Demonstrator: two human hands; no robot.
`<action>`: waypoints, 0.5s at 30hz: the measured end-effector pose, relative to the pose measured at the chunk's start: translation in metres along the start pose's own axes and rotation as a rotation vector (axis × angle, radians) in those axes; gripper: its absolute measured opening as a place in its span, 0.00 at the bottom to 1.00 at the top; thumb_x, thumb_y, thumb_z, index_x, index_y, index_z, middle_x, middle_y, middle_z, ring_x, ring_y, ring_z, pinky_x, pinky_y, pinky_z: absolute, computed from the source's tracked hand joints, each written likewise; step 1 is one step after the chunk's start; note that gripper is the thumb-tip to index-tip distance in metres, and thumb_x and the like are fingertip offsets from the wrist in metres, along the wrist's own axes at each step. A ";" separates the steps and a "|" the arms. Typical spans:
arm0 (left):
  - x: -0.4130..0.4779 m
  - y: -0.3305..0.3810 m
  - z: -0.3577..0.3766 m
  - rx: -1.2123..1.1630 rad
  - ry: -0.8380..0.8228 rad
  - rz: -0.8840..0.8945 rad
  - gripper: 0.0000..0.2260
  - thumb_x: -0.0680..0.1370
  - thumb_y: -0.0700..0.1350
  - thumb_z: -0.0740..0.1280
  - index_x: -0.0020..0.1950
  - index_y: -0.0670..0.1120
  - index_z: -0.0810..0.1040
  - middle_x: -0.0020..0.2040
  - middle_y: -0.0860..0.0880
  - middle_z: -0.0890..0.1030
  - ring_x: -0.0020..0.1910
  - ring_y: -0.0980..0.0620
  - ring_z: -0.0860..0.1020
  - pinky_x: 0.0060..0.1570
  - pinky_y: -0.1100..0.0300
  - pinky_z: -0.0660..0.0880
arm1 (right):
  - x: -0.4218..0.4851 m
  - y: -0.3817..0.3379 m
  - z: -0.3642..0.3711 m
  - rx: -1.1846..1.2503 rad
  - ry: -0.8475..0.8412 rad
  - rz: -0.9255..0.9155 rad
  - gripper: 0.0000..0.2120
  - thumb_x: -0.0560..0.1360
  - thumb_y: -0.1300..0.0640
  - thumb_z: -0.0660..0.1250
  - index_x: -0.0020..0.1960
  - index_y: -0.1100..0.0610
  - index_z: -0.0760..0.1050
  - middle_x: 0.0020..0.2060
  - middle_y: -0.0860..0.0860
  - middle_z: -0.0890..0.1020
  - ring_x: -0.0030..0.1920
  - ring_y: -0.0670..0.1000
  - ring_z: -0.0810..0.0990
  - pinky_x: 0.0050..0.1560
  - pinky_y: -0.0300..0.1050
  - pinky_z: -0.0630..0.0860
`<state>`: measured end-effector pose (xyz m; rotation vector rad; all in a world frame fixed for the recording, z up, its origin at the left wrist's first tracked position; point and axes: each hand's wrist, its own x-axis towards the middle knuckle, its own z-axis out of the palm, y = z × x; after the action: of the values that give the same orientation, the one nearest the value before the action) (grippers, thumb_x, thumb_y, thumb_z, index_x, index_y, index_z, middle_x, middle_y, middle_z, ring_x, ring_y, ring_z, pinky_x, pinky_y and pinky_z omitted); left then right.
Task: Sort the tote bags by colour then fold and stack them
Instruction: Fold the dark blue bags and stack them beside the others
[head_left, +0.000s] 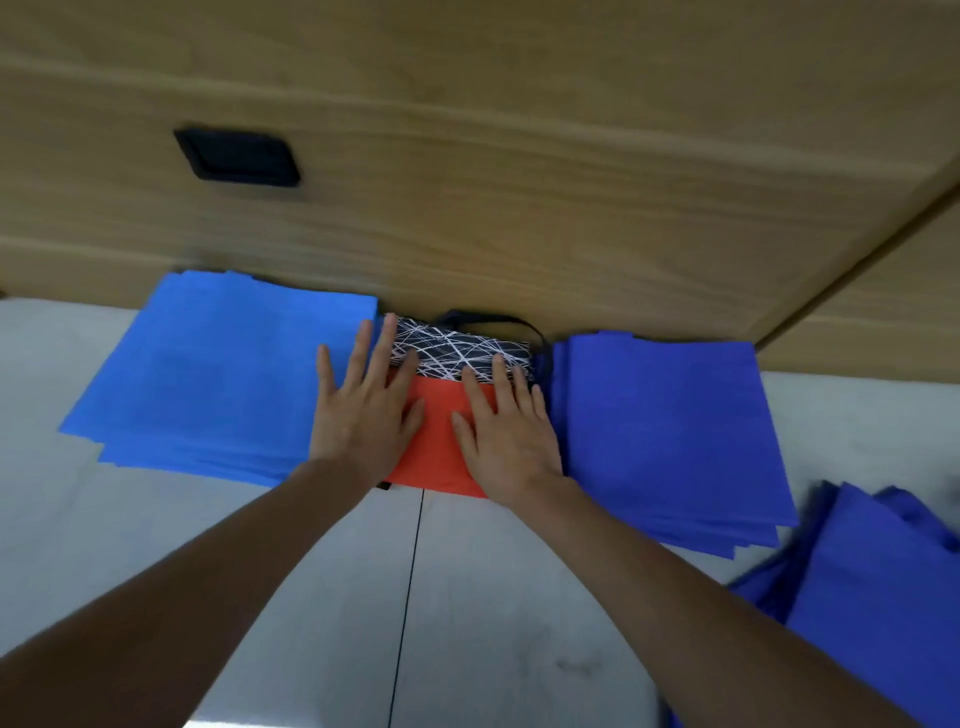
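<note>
A folded red tote bag (441, 441) lies on the white table between two stacks, partly over a black bag with white line pattern (457, 351) whose black strap loops behind it. My left hand (363, 410) presses flat on the red bag's left side, fingers straight, reaching onto the light blue stack (208, 374). My right hand (506, 431) presses flat on the red bag's right side, fingertips on the patterned bag. A stack of dark blue folded bags (670, 441) sits to the right.
A loose heap of dark blue bags (872, 582) lies at the right edge. A wooden panel (519, 182) with a black recessed handle (239, 158) rises behind the stacks. A dark seam (408, 597) runs down the white table (322, 597).
</note>
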<state>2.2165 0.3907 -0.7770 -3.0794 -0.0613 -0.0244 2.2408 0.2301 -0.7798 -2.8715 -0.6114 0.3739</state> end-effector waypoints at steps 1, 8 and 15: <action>0.002 0.005 -0.006 -0.019 -0.017 0.020 0.30 0.75 0.62 0.49 0.73 0.50 0.66 0.76 0.44 0.57 0.74 0.42 0.57 0.65 0.32 0.54 | -0.002 0.003 -0.010 0.032 0.050 -0.041 0.26 0.82 0.46 0.46 0.77 0.54 0.50 0.77 0.57 0.50 0.76 0.56 0.50 0.74 0.53 0.46; 0.005 0.027 -0.015 -0.021 -0.248 -0.016 0.39 0.65 0.76 0.42 0.74 0.66 0.42 0.77 0.43 0.43 0.75 0.37 0.45 0.68 0.35 0.47 | -0.066 0.088 -0.055 0.168 0.533 0.475 0.22 0.81 0.48 0.52 0.74 0.47 0.60 0.76 0.54 0.53 0.75 0.62 0.52 0.69 0.68 0.51; 0.007 0.030 -0.015 0.011 -0.320 -0.017 0.36 0.69 0.75 0.46 0.74 0.65 0.39 0.77 0.43 0.39 0.75 0.37 0.42 0.68 0.34 0.47 | -0.092 0.150 -0.038 0.454 0.101 0.851 0.33 0.76 0.33 0.49 0.76 0.43 0.44 0.69 0.58 0.67 0.64 0.63 0.70 0.61 0.59 0.66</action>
<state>2.2247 0.3600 -0.7641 -3.0392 -0.1022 0.4657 2.2259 0.0522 -0.7590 -2.5196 0.6676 0.3992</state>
